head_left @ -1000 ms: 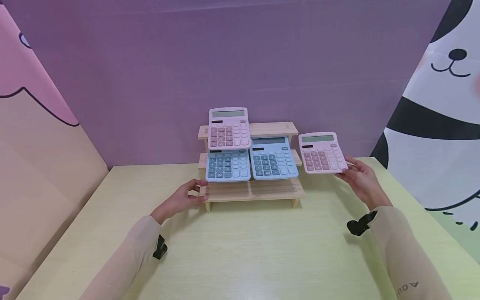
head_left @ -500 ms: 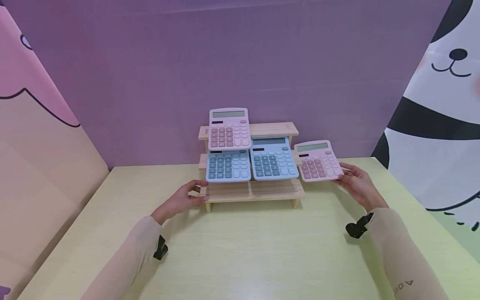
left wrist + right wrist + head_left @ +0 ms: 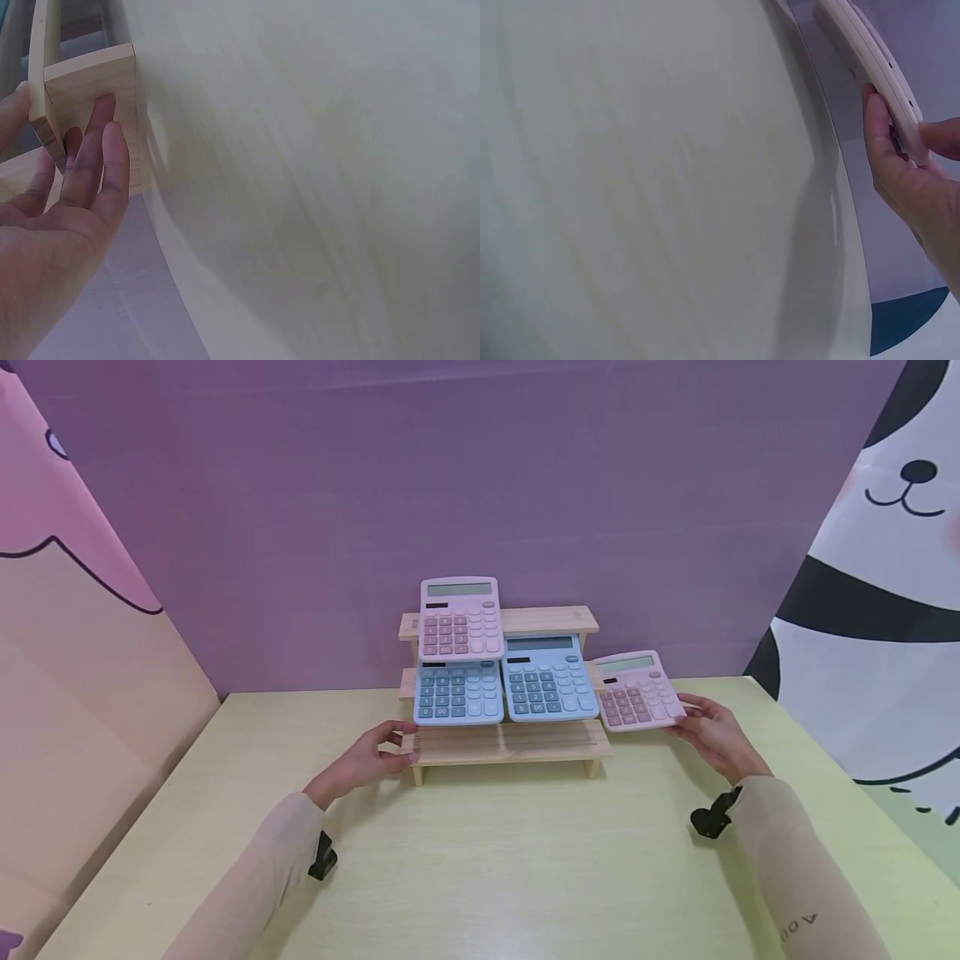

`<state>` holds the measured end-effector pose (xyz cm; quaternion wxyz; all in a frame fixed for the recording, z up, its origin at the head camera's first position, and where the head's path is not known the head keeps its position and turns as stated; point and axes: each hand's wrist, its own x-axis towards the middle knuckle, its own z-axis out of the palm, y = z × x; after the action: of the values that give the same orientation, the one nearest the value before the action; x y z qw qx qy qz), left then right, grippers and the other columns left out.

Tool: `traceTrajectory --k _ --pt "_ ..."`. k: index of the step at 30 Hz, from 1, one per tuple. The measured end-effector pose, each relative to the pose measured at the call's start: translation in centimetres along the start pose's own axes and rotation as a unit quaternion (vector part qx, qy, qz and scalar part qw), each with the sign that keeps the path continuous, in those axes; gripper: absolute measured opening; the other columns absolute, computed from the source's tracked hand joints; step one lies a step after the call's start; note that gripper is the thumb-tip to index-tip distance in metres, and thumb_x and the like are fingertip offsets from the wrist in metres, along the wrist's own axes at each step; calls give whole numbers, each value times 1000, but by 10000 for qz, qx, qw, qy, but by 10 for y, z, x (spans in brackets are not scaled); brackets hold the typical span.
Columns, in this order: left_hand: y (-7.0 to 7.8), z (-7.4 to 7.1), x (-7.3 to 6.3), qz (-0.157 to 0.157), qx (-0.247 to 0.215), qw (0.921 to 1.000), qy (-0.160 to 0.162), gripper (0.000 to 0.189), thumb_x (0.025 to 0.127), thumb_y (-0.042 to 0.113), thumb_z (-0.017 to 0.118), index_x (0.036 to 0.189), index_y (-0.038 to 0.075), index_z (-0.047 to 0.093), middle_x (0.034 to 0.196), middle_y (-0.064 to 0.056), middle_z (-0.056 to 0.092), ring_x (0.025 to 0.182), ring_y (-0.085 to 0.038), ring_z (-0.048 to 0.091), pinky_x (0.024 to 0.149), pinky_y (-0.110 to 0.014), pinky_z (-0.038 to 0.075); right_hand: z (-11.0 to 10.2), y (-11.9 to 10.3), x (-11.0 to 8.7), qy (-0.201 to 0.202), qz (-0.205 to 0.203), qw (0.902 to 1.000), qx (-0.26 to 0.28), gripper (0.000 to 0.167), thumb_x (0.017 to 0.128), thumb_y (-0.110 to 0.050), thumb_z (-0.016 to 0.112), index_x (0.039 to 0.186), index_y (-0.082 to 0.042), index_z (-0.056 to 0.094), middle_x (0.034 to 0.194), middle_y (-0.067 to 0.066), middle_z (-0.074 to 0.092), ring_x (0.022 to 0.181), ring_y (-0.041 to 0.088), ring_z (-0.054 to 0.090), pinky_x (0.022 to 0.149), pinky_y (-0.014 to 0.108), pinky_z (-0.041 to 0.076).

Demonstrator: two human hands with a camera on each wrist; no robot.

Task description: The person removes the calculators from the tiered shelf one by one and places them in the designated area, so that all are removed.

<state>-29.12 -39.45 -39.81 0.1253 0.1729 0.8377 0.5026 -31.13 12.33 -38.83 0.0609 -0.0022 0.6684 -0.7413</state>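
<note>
Reaching forward on both sides, well apart.
The left arm [image 3: 251, 877] slants toward 1 o'clock, its left hand [image 3: 360, 764] gripping with parted, bent fingers [image 3: 112, 161]; the right arm [image 3: 802, 868] slants toward 11 o'clock, its right hand [image 3: 720, 739] pinching, thumb [image 3: 940, 138] set opposite the fingers.

The upper pink calculator [image 3: 461, 619] and the outer pink calculator [image 3: 640, 691] both carry darker rose number keys, while the left blue calculator [image 3: 459, 694] and right blue calculator [image 3: 550, 679] have slate-blue ones. The rack [image 3: 510, 742] is pale, faintly grained wood, the table [image 3: 502, 860] a yellowish green. The backdrop [image 3: 480, 468] is plain purple, the panda print [image 3: 877, 652] black and white.
</note>
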Motion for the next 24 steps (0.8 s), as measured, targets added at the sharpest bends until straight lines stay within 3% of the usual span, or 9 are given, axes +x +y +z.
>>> traceTrajectory --k 6,16,24 --pt "-3 0 1 40 81 10000 16 54 87 23 63 133 7 40 122 -17 43 101 -28 50 80 -27 49 -3 3 2 90 112 9997 -185 61 92 8 33 145 0 3 115 0 39 92 2 56 102 36 27" --pt "-1 1 0 23 75 10000 58 52 87 21 62 132 8 40 121 -14 44 105 -29 47 80 -28 49 -10 8 1 34 129 9998 -157 62 91 10 33 143 6 0 113 5 39 91 2 56 90 27 49" --pt "-2 1 2 63 39 10000 63 52 87 20 62 132 7 40 121 -16 44 104 -29 47 80 -28 50 -11 6 4 -53 324 9989 -328 61 92 8 32 144 4 -2 122 10 34 92 3 57 101 36 36"
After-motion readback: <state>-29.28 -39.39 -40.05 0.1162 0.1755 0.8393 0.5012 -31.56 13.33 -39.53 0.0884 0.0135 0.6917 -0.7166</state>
